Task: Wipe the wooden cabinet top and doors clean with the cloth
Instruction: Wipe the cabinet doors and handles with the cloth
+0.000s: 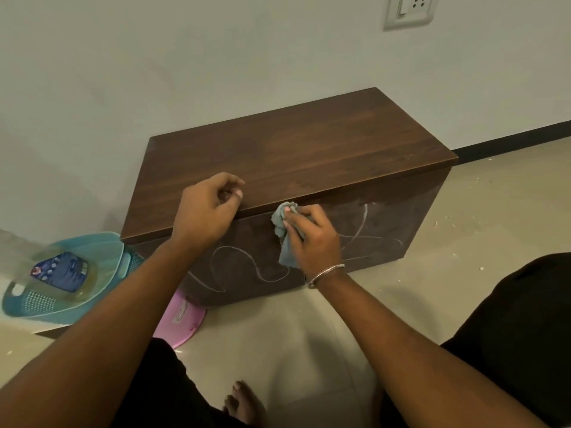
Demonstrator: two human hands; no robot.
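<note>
Bare toes of one foot (239,400) sit at the bottom edge, on the pale tiled floor (417,304), between two dark-clothed knees; both forearms reach up from there toward a low dark-brown wooden cabinet (293,149) that stands against the pale wall (216,57). On the right wrist a thin silver bangle (326,274) circles the arm; the right hand (312,239) grasps a crumpled grey-blue cloth (284,233), fingers curled round it, and presses the bunched upper part against the cabinet's front near the top edge, while a loose tail of the cloth hangs below the palm. White chalk scribbles (247,267) loop across the front doors, to the left below the left forearm and to the right beyond the right hand; the top surface shows plain wood grain. The left hand (207,208) lies at the front lip of the cabinet top, fingers curled inward with the thumb tucked against them and nothing held between them. Left of the cabinet, a light-blue plastic basket (27,304) lies on the floor with a bottle of yellowish liquid bearing a dark-blue label (60,273) inside it; a pink plastic disc (185,319) lies just beside the cabinet's lower left corner, partly behind the left arm. High on the wall, a white socket plate (409,10) is mounted.
</note>
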